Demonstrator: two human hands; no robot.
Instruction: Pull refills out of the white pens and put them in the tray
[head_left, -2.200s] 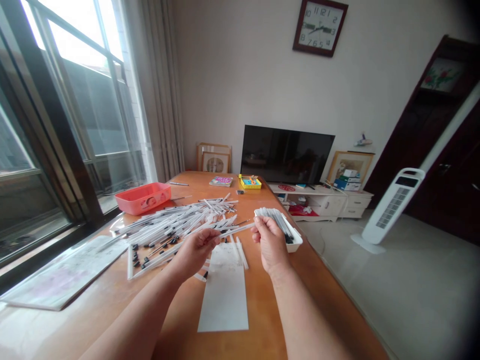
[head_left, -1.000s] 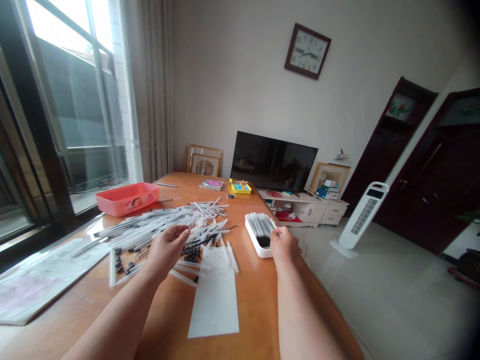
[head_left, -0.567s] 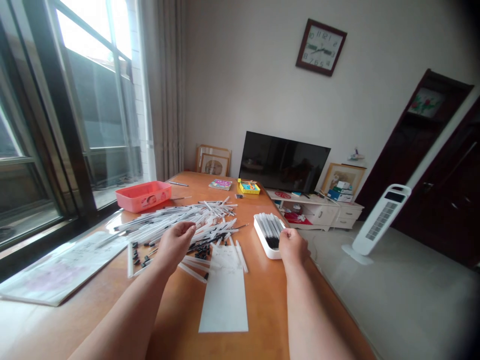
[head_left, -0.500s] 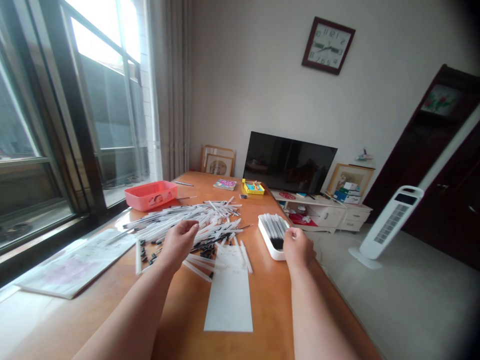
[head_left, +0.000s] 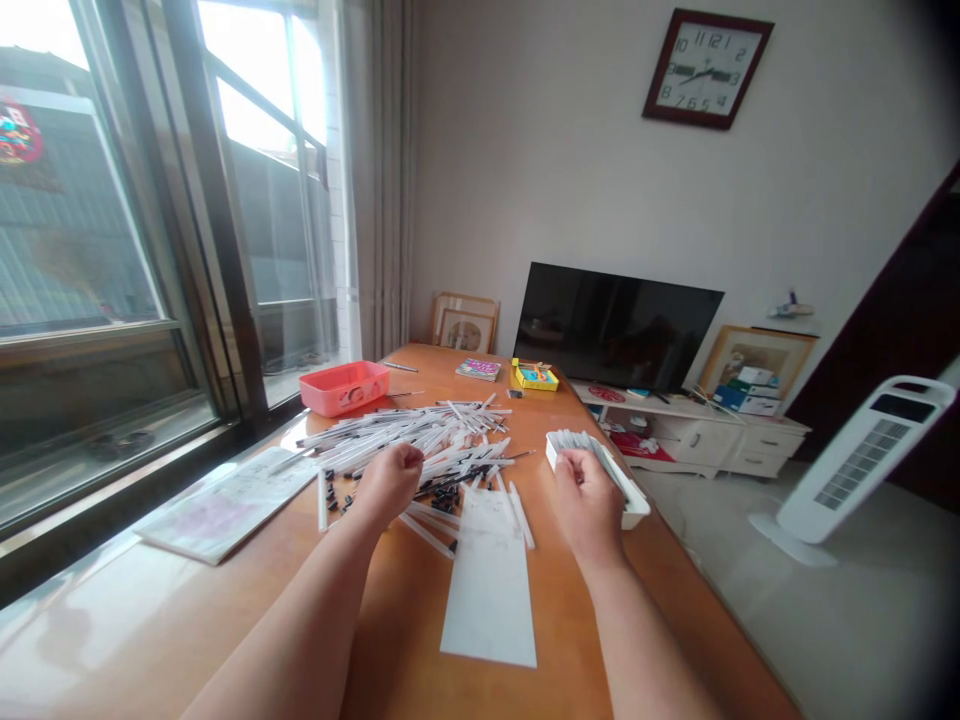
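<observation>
A loose pile of white pen tubes [head_left: 409, 438] is spread over the wooden table [head_left: 247, 590], with small black caps [head_left: 444, 490] scattered at its near edge. My left hand [head_left: 390, 482] is down on the near edge of the pile, fingers curled under; what they grip is hidden. My right hand [head_left: 586, 500] hovers just in front of a white tray [head_left: 636, 508] packed with assembled pens. Its fingers are curled together with nothing showing in them. A white paper sheet [head_left: 491, 590] lies between my forearms.
A red plastic basket [head_left: 343, 387] stands behind the pile by the window. A printed sheet [head_left: 225, 500] lies at the left. A yellow box [head_left: 534, 377] and a small book [head_left: 478, 369] sit at the far end. The table's right edge drops off beside a white tower fan [head_left: 862, 460].
Earlier both hands held a pen between them. My right hand carried it to the tray and has now drawn back from it; my left hand dropped onto the pile and closed. My view turned left.
</observation>
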